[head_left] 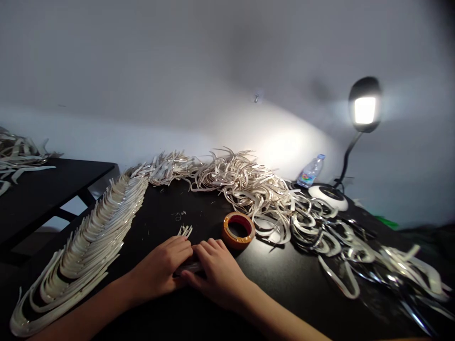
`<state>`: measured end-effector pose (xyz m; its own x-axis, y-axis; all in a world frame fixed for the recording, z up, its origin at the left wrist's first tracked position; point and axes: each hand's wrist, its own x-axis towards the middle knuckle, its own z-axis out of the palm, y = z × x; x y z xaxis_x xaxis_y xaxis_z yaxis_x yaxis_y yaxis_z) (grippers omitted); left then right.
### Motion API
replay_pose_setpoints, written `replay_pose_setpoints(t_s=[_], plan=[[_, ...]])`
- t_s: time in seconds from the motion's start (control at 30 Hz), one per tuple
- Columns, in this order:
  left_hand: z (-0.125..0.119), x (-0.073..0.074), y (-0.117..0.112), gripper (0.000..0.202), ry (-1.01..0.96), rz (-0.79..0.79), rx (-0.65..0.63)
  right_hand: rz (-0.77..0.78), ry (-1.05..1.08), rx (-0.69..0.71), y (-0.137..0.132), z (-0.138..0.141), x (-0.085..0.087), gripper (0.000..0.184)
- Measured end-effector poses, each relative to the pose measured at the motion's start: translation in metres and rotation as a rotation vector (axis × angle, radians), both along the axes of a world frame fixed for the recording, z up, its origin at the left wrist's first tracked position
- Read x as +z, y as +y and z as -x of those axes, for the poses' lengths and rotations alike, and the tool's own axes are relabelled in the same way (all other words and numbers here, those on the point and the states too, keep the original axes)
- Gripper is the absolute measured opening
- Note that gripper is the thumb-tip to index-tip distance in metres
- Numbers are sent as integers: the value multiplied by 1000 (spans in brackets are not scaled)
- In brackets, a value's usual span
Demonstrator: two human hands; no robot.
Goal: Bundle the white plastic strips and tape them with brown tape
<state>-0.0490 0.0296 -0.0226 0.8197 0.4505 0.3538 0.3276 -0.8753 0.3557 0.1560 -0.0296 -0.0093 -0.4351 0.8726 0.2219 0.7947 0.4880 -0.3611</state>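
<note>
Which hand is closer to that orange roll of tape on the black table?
Right. The right hand sits just in front of the orange roll of tape, slightly to its left. The left hand lies farther away, on the right hand's other side.

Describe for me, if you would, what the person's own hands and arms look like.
The left hand and right hand are bare, with no gloves, rings or bracelets in view. The left forearm and right forearm are also bare: no sleeve, watch, cable or marking shows on them.
</note>
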Motion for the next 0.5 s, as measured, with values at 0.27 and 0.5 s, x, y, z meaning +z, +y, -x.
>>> replay_pose_setpoints(t_s=[0.27,0.5], plan=[[-2,0,-5,15,58,-40,62,-56,-38,-8,1,0,-4,36],[-5,7,-7,13,-7,-80,76,-73,-47,38,2,-2,-1,31]])
